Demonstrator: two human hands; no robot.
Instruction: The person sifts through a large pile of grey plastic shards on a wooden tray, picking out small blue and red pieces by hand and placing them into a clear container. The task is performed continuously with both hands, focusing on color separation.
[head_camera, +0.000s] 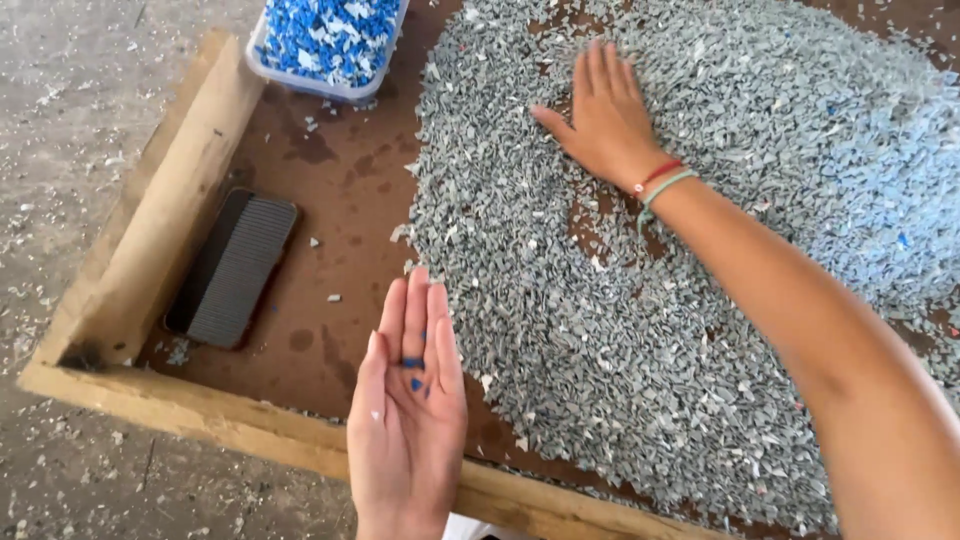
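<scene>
A wide heap of small grey plastic flakes (640, 300) covers the brown board inside a wooden-framed tray (150, 230). My right hand (600, 115) lies flat, palm down, fingers together, on the far part of the heap; two cords, red and green, circle its wrist. My left hand (410, 400) is held palm up over the tray's near edge, fingers straight and together, with a few small blue flakes (412, 372) resting on the fingers.
A clear tub of blue and white flakes (325, 40) stands at the tray's far left corner. A dark ribbed rectangular object (232, 266) lies on the bare board at the left. Outside the frame is a concrete floor with scattered chips.
</scene>
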